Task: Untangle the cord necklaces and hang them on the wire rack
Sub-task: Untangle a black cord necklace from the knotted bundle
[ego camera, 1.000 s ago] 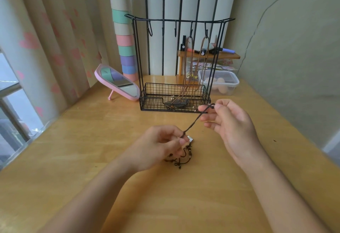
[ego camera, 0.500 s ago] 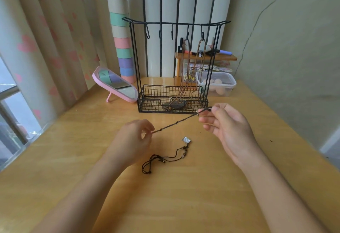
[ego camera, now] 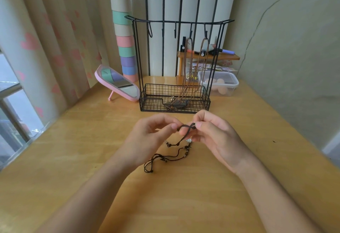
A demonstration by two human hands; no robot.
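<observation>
A dark cord necklace (ego camera: 173,156) with small beads trails across the wooden table in front of me. Its upper loop is lifted between my hands. My left hand (ego camera: 152,137) pinches the cord at the loop's left end, and my right hand (ego camera: 213,137) pinches it at the right end, fingertips nearly touching. Behind them stands the black wire rack (ego camera: 176,22) with hooks along its top bar. Two brown cord necklaces (ego camera: 195,70) hang from the right-hand hooks, their pendants lying in the rack's basket (ego camera: 152,102).
A pink tilted mirror (ego camera: 117,83) stands left of the rack. A clear lidded box (ego camera: 219,83) sits to its right, with a small wooden shelf (ego camera: 207,56) of cosmetics behind. Curtains and a window line the left, a wall the right.
My left hand first pulled left, stretching the cord taut, then came back toward my right hand. The cord between them now forms a slack loop. The rest of the necklace lies spread out on the table.
</observation>
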